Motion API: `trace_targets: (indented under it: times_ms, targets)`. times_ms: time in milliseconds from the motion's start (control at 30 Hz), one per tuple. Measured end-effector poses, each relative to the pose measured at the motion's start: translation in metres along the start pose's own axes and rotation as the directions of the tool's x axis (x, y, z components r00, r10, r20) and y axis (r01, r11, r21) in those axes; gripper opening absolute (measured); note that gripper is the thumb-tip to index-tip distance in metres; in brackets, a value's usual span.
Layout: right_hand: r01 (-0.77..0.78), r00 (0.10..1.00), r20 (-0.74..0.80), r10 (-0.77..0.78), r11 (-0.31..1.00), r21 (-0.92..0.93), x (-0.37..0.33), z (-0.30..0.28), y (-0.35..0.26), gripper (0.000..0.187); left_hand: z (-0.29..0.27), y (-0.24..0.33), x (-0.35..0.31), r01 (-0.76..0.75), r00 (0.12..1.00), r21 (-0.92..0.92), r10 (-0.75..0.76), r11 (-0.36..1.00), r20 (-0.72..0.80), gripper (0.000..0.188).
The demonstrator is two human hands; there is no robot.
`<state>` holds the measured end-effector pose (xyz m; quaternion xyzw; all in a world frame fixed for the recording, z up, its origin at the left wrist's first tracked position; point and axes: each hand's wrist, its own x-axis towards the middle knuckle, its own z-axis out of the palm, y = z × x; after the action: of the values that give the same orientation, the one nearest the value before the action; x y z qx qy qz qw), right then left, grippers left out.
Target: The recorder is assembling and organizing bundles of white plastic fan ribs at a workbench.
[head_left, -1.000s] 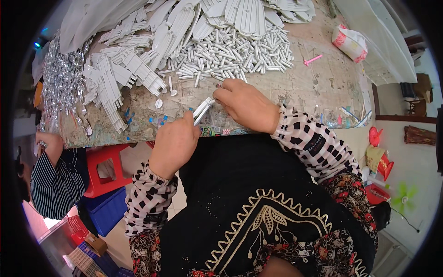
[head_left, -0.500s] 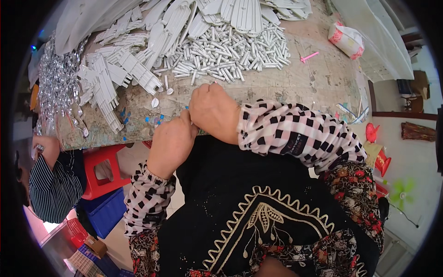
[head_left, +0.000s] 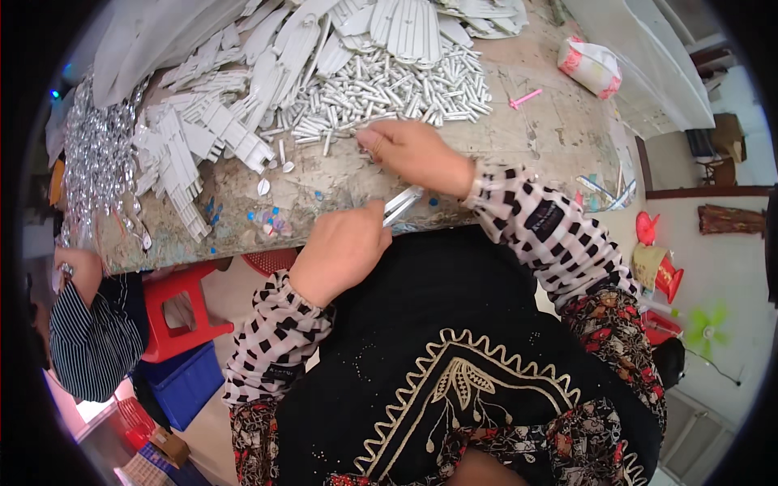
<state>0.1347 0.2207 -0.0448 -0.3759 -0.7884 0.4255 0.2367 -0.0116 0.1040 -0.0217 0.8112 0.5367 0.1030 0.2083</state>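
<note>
In my left hand (head_left: 344,249), fingers closed, is a narrow white plastic piece (head_left: 401,207) that sticks out past the thumb toward the right. My right hand (head_left: 421,155) is at the near edge of a heap of small white plastic pegs (head_left: 397,89). Its thumb and forefinger come together there, and what lies between them cannot be made out. A few loose pegs and a small white oval piece (head_left: 263,187) lie to the left of the right hand.
White ribbed plastic panels (head_left: 186,154) are piled at the back left, beside strands of shiny silver pieces (head_left: 101,154). A pink stick (head_left: 525,99) and a tissue pack (head_left: 592,66) lie at the right. Another person's hand (head_left: 79,269) is at far left, above a red stool (head_left: 182,316).
My hands were together at the table's edge and are now apart. The right has moved to the peg heap; the left has moved right, showing the narrow white piece.
</note>
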Motion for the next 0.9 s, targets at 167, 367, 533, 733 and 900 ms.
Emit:
trace_targets:
  times_ms: [167, 367, 533, 733, 900]
  targets:
    - [-0.077, 0.995, 0.062, 0.084, 0.991, -0.112, -0.004, 0.003, 0.018, 0.035, 0.005, 0.0, 0.017, 0.009, 0.999, 0.044, -0.011, 0.999, 0.048, 0.017]
    - [-0.072, 0.994, 0.063, 0.093, 0.959, -0.276, -0.003, -0.002, 0.027, 0.031, 0.014, 0.0, 0.03, -0.019, 0.999, 0.006, 0.019, 1.0, 0.043, 0.018]
    - [-0.06, 0.988, 0.124, 0.091, 0.971, -0.231, -0.005, -0.013, 0.013, 0.033, -0.003, 0.016, 0.024, 0.041, 0.997, 0.028, -0.043, 0.999, 0.059, 0.017]
    - [-0.135, 0.942, -0.161, 0.295, 0.769, 0.625, -0.031, -0.032, -0.013, 0.034, -0.002, 0.002, 0.003, 0.12, 0.984, -0.285, -0.151, 0.951, -0.091, 0.021]
    - [-0.295, 0.934, 0.052, 0.353, 0.682, 0.669, -0.097, -0.023, -0.034, 0.044, -0.021, 0.022, 0.019, -0.024, 0.926, -0.998, -0.377, -0.051, -0.003, 0.028]
